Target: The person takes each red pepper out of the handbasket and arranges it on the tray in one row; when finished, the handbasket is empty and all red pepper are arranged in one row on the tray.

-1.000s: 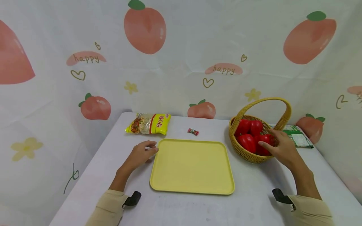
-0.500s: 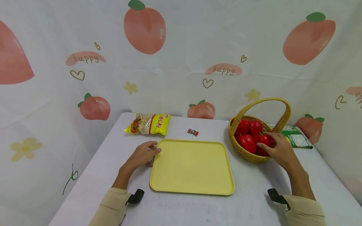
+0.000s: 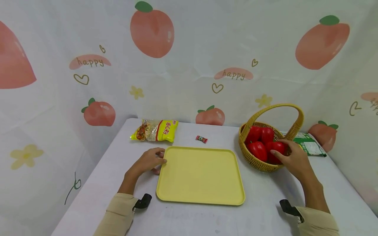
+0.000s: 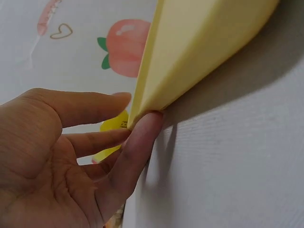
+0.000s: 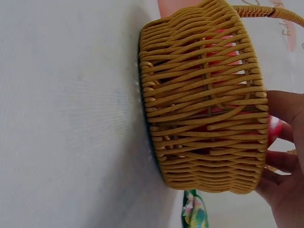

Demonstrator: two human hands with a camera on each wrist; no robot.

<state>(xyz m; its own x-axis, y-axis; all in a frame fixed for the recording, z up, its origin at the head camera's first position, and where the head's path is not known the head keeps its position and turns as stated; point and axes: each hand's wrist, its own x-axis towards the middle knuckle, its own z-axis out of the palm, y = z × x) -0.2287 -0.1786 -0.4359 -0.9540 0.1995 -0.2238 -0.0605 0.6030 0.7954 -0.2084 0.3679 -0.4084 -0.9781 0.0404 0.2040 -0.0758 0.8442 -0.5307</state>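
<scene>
4 peppers [image 3: 258, 151] | 1 basket [image 3: 251, 160] | 1 tray [image 3: 200, 175] | 2 bags [image 3: 166, 131] | 1 candy [image 3: 201, 139]

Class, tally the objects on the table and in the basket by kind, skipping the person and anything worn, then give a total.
Basket: 1
Red peppers showing: 4
Yellow tray: 1
Large yellow packet: 1
Green packet: 1
Small red packet: 1
Total: 9
</scene>
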